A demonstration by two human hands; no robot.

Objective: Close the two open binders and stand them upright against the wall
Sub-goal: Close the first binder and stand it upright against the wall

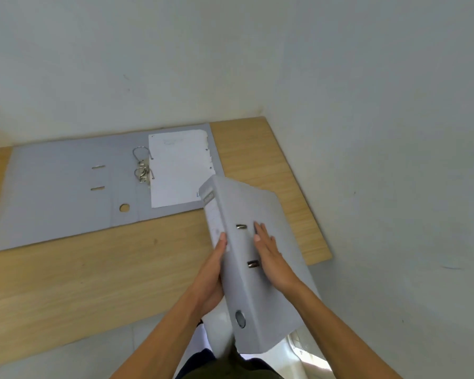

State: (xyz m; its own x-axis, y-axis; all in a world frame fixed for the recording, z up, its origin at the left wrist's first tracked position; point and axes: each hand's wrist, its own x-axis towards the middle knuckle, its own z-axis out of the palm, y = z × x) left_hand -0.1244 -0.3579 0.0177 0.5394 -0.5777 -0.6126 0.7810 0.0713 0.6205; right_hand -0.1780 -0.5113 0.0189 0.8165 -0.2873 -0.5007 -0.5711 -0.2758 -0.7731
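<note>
I see both bare forearms coming up from the bottom edge, both on the closed binder point(255, 266). It's grey, shut, tilted, held over the near right part of the wooden desk point(99, 283), its lower end hanging past the desk's front edge toward the body. Left hand point(212, 277) is under and along the spine side, palm cupped against it, thumb point(222, 239) laid flat up the spine label, other fingers hidden beneath, so I can't tell how far they curl. Right hand point(268, 255) lies flat on the top cover, fingers straight and close together, pointing away from me, palm pressing down; not wrapped round any edge. Two metal slot tabs point(241, 227) show on the cover just left of the right hand, finger hole point(240, 319) on the spine near the lower end. Second binder, the open binder point(66, 187), lies flat and spread wide on the desk, its far edge against the back wall point(148, 64), ring mechanism point(143, 166) up, white sheet point(178, 168) on its right half. The held binder's far corner overlaps the open one's near right corner in view; touching or not, can't tell. Side wall point(394, 160) runs along the desk's right.
</note>
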